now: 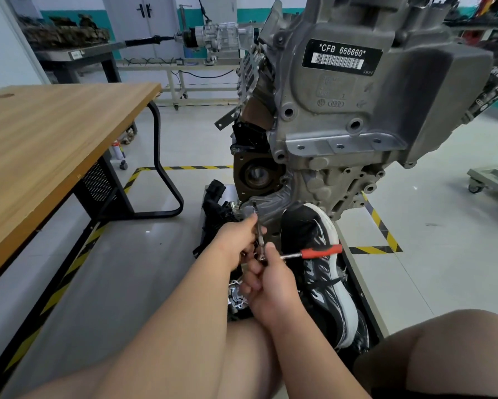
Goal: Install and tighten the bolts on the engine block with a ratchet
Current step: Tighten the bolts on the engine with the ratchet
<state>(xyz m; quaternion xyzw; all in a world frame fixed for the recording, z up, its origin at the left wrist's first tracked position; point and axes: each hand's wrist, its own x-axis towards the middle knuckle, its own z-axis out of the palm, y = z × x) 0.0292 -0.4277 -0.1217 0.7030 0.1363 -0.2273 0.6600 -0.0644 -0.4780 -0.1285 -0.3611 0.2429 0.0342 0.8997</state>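
A grey engine block hangs on a stand in front of me, its lower end near the floor. A ratchet with a red handle points right, and its long extension bar runs up to the block's lower left corner. My left hand grips the extension bar partway up. My right hand pinches the ratchet's head where the bar joins it. The bolt at the bar's tip is hidden by the socket.
A wooden-topped table stands on the left with its black leg near the engine. My black and white shoe rests on the stand's base under the block. Black parts and a shiny sprocket lie beside my hands. Yellow-black tape marks the floor.
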